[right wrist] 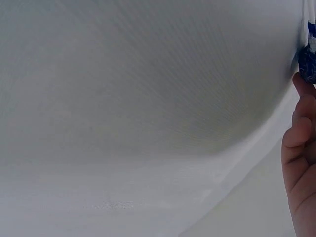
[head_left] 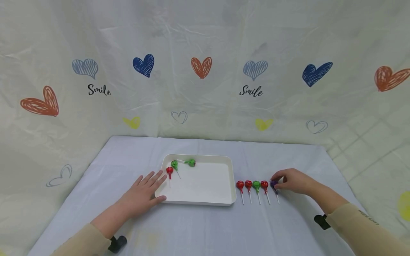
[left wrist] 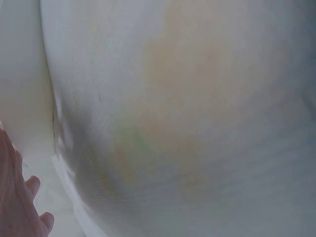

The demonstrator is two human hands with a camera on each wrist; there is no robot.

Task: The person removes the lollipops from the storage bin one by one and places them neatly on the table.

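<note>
My right hand (head_left: 293,180) pinches a dark purple-blue lollipop (head_left: 274,184) by its wrapped head, at the right end of a row. The right wrist view shows the blue wrapper (right wrist: 308,64) against a fingertip. To its left are a red lollipop (head_left: 264,185), a green lollipop (head_left: 256,185) and two more red ones, sticks toward me. Fingers spread, my left hand (head_left: 141,195) rests at the left edge of a white tray (head_left: 205,203). In the tray lie a red lollipop (head_left: 169,170) beside that hand's fingertips and two green lollipops (head_left: 191,162) near the back left.
A white cloth (head_left: 205,231) covers the table. Behind it hangs a pale backdrop (head_left: 224,42) printed with hearts and the word "Smile". Each sleeve has a dark wrist device (head_left: 117,244) at its cuff. A yellowish stain marks the cloth in the left wrist view.
</note>
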